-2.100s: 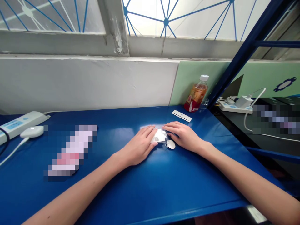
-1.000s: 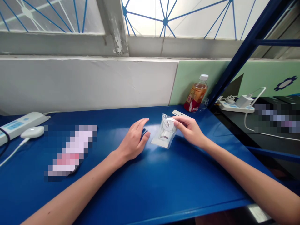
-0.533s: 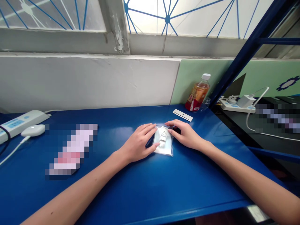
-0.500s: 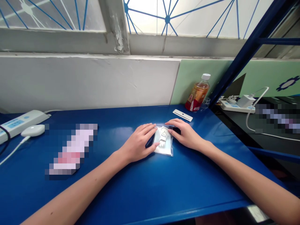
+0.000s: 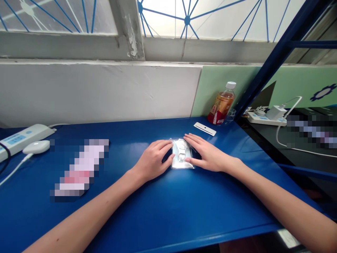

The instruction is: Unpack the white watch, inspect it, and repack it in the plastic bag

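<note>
A small clear plastic packet (image 5: 182, 162) lies flat on the blue table, with white and pale-blue contents and a rounded white shape near its top. What exactly is inside cannot be made out. My left hand (image 5: 154, 158) rests at the packet's left edge, its fingers stretched out and the thumb apart from them. On the other side, my right hand (image 5: 210, 153) is open, its fingers reaching to the upper right edge and the thumb touching the lower right part.
Behind the packet lies a flat white strip (image 5: 204, 129) near a drink bottle (image 5: 222, 105). A white power strip (image 5: 28, 137) and a white charger (image 5: 36, 147) sit at left, near a blurred-out object (image 5: 81, 168). A blue metal frame (image 5: 265, 70) rises at right.
The packet has turned to lie squarer, and its near edge has shifted away from me. My right hand's fingers have straightened, with the thumb now lower on the packet. My left hand moved slightly.
</note>
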